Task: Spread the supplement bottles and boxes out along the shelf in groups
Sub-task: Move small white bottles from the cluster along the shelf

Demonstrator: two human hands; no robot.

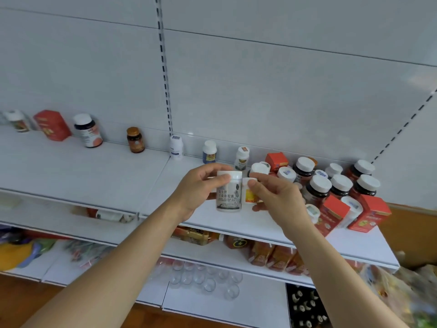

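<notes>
My left hand (198, 190) grips a white bottle with a grey printed label (229, 195) above the white shelf (71, 166). My right hand (272, 192) pinches a smaller white bottle with a yellow label (249, 191) right beside it. Single items stand spaced along the shelf's back: a white-capped bottle (17, 120), a red box (52, 124), a dark bottle with a pink label (88, 130), a brown bottle (135, 140), a small white bottle (176, 147), a blue-labelled bottle (209, 151) and a green-labelled one (242, 158).
A crowded cluster of dark white-capped bottles (340, 185) and red boxes (369, 216) fills the shelf's right end. Lower shelves hold packaged goods (272, 254), clear cups (203, 278) and dark bottles (305, 306). An upright slotted post (165, 91) divides the back panel.
</notes>
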